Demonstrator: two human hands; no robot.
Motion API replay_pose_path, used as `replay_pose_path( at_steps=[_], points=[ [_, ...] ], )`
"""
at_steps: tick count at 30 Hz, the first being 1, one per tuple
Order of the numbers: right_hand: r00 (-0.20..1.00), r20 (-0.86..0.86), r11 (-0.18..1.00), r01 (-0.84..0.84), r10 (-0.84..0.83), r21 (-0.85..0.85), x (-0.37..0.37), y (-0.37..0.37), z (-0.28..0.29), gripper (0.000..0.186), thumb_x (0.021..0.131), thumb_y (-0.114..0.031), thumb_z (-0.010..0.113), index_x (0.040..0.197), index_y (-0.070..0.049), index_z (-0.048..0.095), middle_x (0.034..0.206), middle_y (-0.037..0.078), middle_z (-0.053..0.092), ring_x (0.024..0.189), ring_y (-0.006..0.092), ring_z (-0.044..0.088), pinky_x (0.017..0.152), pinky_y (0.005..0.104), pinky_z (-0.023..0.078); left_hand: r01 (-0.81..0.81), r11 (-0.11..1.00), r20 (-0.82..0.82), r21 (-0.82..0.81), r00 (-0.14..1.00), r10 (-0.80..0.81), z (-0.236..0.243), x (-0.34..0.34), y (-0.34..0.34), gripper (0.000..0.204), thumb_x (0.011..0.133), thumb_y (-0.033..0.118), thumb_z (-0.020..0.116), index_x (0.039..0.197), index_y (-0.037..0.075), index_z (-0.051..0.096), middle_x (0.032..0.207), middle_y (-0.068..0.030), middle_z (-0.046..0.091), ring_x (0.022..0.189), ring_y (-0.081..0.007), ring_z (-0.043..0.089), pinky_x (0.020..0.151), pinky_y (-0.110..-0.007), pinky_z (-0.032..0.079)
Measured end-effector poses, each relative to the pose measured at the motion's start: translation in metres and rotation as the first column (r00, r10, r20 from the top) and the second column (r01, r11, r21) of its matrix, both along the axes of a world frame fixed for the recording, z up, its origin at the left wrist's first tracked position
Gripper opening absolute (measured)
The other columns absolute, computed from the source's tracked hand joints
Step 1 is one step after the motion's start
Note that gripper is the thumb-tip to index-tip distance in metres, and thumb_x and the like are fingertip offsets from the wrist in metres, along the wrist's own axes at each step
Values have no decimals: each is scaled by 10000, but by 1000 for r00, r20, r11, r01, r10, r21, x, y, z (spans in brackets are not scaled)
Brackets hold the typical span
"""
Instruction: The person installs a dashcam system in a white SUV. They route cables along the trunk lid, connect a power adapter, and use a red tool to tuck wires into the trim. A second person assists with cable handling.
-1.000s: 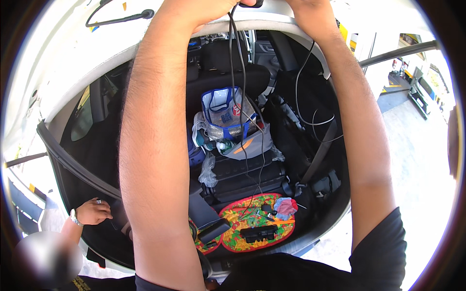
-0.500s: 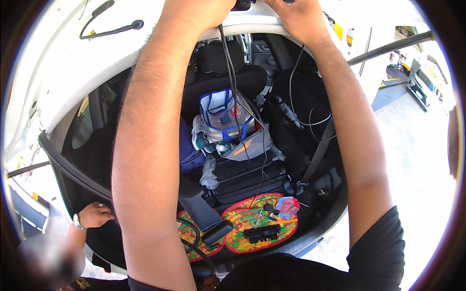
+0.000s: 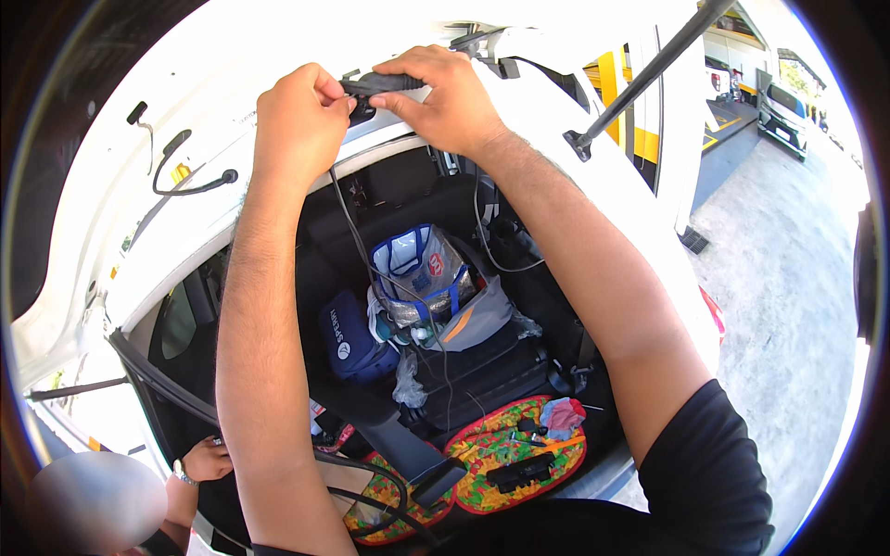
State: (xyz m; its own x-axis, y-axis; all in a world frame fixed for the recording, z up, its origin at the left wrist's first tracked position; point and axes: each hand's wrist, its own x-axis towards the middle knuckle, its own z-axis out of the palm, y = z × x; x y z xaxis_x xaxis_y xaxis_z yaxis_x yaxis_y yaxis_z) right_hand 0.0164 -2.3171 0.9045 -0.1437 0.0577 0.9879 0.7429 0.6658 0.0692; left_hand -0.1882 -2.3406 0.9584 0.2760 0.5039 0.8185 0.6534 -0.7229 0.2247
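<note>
Both my arms reach up above the open back of a white car. My right hand (image 3: 454, 102) grips a black ribbed rubber sleeve (image 3: 394, 83) between thumb and fingers. My left hand (image 3: 301, 125) is closed in a pinch at the left end of that sleeve, next to a small black piece (image 3: 362, 113) by the roof edge; its fingertips partly hide what they hold. Thin dark cables (image 3: 348, 218) hang from below my left hand into the cargo area.
Inside lie a clear and blue bag (image 3: 422, 273), a grey bag (image 3: 482, 315), a navy case (image 3: 352, 343), a black suitcase (image 3: 482, 380) and a patterned mat (image 3: 473, 449) with small parts. A black strut (image 3: 640, 83) slants at right. Another person's hand (image 3: 206, 459) rests lower left.
My view has tilted up and shifted, so both hands and the black sleeve now show fully. The contents of the car appear lower in view. The other person's hand stays at the car's edge.
</note>
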Motion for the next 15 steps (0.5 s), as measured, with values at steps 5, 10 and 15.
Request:
replay_pose_path(
  at_steps=[5, 10, 15],
  points=[
    [999, 31, 999, -34, 33, 34, 5, 4, -2, 332, 899, -348, 847, 1160, -158, 771, 1115, 14, 760, 1138, 225, 680, 1090, 450, 410, -31, 990, 54, -135, 998, 39, 5, 8, -3, 138, 933, 54, 782, 928, 21, 648, 818, -72, 747, 748, -131, 750, 648, -257, 529],
    [995, 32, 996, -90, 90, 10, 6, 5, 0, 330, 882, -339, 854, 1147, -158, 776, 1105, 43, 767, 1161, 258, 681, 1065, 449, 434, -11, 999, 8, -34, 1000, 12, 1, -2, -21, 177, 934, 99, 796, 949, 6, 646, 843, -94, 756, 767, -147, 743, 703, -306, 564],
    [992, 74, 991, -105, 100, 81, 4, 0, 5, 343, 891, -213, 865, 1169, -45, 752, 1122, 126, 777, 1018, 270, 750, 912, 404, 577, -84, 983, -43, 162, 995, 92, -18, -20, -77, 182, 911, 71, 795, 1021, -29, 690, 918, -141, 757, 852, -195, 737, 766, -350, 575]
  ],
)
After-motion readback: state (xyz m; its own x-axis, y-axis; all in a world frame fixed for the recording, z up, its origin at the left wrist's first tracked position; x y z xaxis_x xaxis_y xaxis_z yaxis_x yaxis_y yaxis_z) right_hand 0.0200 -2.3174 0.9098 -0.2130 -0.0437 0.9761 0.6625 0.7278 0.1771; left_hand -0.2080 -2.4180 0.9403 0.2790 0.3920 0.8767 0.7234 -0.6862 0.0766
